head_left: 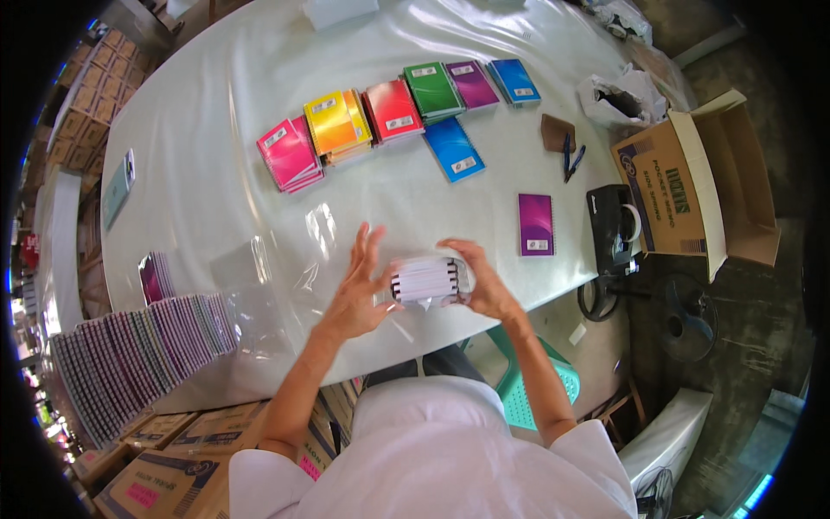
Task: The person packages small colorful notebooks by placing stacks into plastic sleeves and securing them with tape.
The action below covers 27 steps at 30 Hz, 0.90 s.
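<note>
We seem to have 1 notebook stack (pixel 424 282) gathered over the table (pixel 216 169), right hand (pixel 484 285) gripping its right end, left hand (pixel 354 292) spread alongside, with 6 coloured piles (pixel 393 108) apparently left.

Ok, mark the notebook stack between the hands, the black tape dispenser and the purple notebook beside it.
Notebook stack (pixel 424 281): head view, white page edges.
Tape dispenser (pixel 607 222): head view, black body.
Purple notebook (pixel 536 223): head view, middle of cover.
</note>
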Tool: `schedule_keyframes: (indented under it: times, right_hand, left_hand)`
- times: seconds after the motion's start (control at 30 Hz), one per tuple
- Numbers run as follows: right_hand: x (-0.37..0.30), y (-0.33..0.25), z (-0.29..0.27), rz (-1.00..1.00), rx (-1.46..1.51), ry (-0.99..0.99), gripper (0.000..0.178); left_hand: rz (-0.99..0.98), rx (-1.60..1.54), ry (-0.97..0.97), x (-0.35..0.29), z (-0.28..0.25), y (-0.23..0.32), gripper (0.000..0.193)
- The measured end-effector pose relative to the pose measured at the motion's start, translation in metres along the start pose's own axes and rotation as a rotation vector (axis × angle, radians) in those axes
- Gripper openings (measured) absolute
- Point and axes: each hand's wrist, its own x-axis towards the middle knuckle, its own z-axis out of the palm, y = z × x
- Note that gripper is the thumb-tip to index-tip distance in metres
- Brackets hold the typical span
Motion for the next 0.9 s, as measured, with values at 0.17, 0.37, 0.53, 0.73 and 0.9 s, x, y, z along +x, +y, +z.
schedule_keyframes:
  times: [0.17,0.37,0.53,0.73,0.9]
  right_hand:
    - [0.017,-0.06,-0.019,-0.201,-0.295,-0.15,0.025]
    - [-0.018,-0.025,-0.033,0.016,0.025,0.197,0.032]
    - [-0.024,0.005,-0.001,-0.006,-0.014,0.099,0.044]
    - [-0.022,0.0,0.022,-0.06,-0.192,0.147,0.045]
    - [-0.013,-0.003,0.032,-0.074,-0.222,0.229,0.033]
  left_hand:
    - [0.129,0.427,-0.3,0.039,-0.03,0.051,0.026]
    - [-0.336,-0.129,0.23,-0.008,-0.03,0.033,0.035]
    - [-0.258,0.083,0.089,-0.039,0.004,0.007,0.05]
    - [-0.138,0.257,0.012,-0.018,0.017,0.003,0.05]
    - [-0.141,0.275,0.007,-0.018,0.018,0.005,0.045]
